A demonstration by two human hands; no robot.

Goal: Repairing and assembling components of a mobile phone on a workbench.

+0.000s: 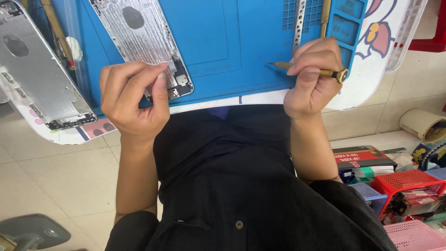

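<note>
Black shirt (232, 186) fills the bottom of the shot, closest to the camera, with both forearms reaching up toward the bench (399, 42). Down at the right edge there's a clutter of stuff on the floor: a flat red and black box (360, 157) with a label on top, red (409, 183), blue (369, 193) and pink plastic baskets (416, 234) stuffed with small packets, and a roll of tape (425, 124) lying on its side on the tiles.

Up on the blue work mat (232, 56), the right hand (313, 76) has its grip curled tight around a slim brass screwdriver (309, 69). Its long axis runs almost level across the frame, thin tip pointing left over the mat, knurled cap sticking out past the fist on the right.

Left hand (134, 97) is pinching the lower end of a silver phone housing (144, 42), thumb and fingers closed on the bottom edge where the small parts sit. That housing lies inside-up on the mat, long axis slanting up and to the left. A second silver housing (39, 79) sits further left, half off the mat, tilted the same way. Couple of other brass tools (58, 32) lie at the top left.
</note>
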